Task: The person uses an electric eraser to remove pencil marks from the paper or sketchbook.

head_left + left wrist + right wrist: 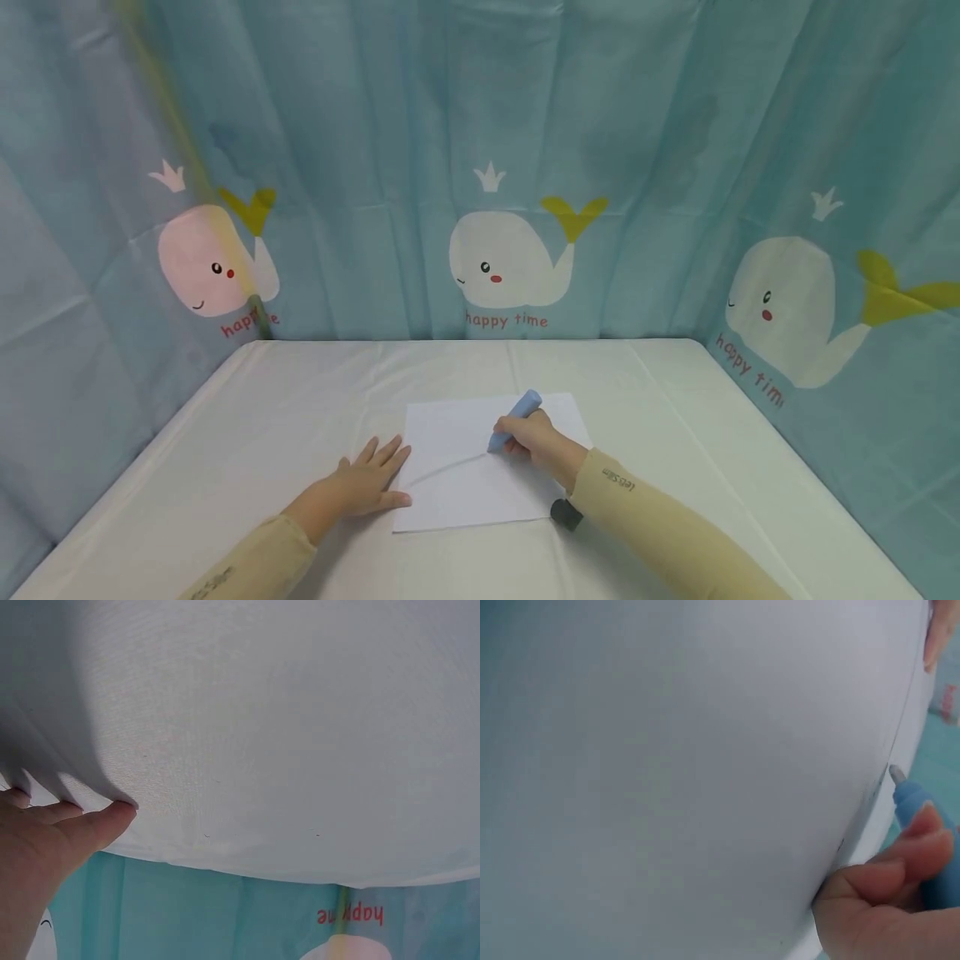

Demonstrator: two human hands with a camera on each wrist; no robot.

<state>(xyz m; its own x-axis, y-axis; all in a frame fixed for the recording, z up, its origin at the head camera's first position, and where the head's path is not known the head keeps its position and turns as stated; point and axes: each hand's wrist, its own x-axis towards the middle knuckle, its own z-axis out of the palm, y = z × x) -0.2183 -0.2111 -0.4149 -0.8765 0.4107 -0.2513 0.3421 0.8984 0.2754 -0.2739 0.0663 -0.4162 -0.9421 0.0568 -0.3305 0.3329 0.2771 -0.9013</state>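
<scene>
A white sheet of paper (pixel 450 508) lies on the white-covered table. My right hand (pixel 534 440) pinches a thick light-blue marker (pixel 527 403), tilted, its lower end at the paper. In the right wrist view the grey marker tip (pixel 897 774) shows beyond the thumb and fingers. A faint grey line (pixel 447 468) runs across the sheet from its left side to the tip. My left hand (pixel 363 485) lies flat with fingers spread at the sheet's left edge, thumb tip over the paper; the left wrist view shows its fingers (pixel 112 821) on the white surface.
A small black cylindrical thing (pixel 566 514) is at the sheet's lower right corner, beside the right sleeve (pixel 645 517). White cloth (pixel 300 417) covers the table. A blue curtain (pixel 375 167) with whale prints hangs behind it and along both sides.
</scene>
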